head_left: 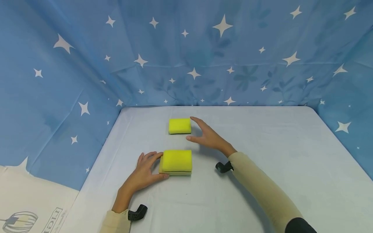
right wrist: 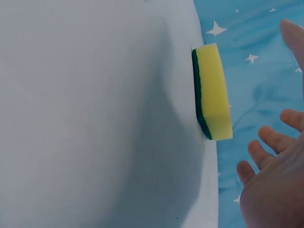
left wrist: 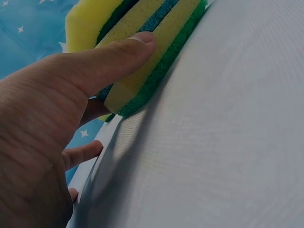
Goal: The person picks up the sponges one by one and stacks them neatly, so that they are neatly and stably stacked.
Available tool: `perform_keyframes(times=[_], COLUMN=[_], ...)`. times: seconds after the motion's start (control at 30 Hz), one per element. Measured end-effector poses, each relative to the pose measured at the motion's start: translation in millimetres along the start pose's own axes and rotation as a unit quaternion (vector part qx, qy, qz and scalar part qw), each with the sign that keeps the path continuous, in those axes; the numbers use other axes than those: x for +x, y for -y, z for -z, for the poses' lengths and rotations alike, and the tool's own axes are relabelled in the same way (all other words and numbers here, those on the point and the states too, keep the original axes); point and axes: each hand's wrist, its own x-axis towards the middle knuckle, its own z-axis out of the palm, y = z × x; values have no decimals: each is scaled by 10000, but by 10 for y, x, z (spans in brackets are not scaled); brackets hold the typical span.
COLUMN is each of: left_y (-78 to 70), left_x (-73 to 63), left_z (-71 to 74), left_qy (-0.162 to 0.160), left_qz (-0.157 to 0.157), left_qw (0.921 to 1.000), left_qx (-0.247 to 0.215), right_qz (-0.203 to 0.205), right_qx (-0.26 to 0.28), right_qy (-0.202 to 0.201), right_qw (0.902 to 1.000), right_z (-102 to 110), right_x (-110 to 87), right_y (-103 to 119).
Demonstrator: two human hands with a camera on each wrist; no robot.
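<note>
A stack of sponges (head_left: 176,160) lies on the table in front of me, yellow foam on top. My left hand (head_left: 144,173) holds it from the left, thumb along the near side and index finger at the far left corner. Up close in the left wrist view, the stack (left wrist: 164,57) shows yellow foam layers with blue and green scouring pads, and the left thumb presses across its side. Farther back, a single yellow sponge (head_left: 179,126) rests with its dark green pad (right wrist: 198,95) down. My right hand (head_left: 208,135) is spread just right of it, holding nothing.
A white cloth covers the table (head_left: 276,155). Blue curtains (head_left: 175,48) with white stars hang behind it and at both sides. A cream cloth (head_left: 35,197) with a printed whisk lies at the lower left.
</note>
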Motion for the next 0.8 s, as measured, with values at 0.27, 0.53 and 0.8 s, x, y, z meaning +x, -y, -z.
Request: perform_keyframes(times=[0.27,0.53,0.8], left_y=[5,23,18], left_x=[-10,2,-6], left_z=[-4,-16,-10], left_qy=[-64,43,63], left_qz=[-67,56,156], left_qw=[10000,10000,9999], left_qx=[-25,-2,19], right_qz=[-195,-256,-212], right_qx=[189,194,109], right_qy=[-17,-58,-74], right_qw=[9996,9995,9997], right_z=[-44,-96,-103], right_x=[107,166,215], right_y=[-63,-132,-159])
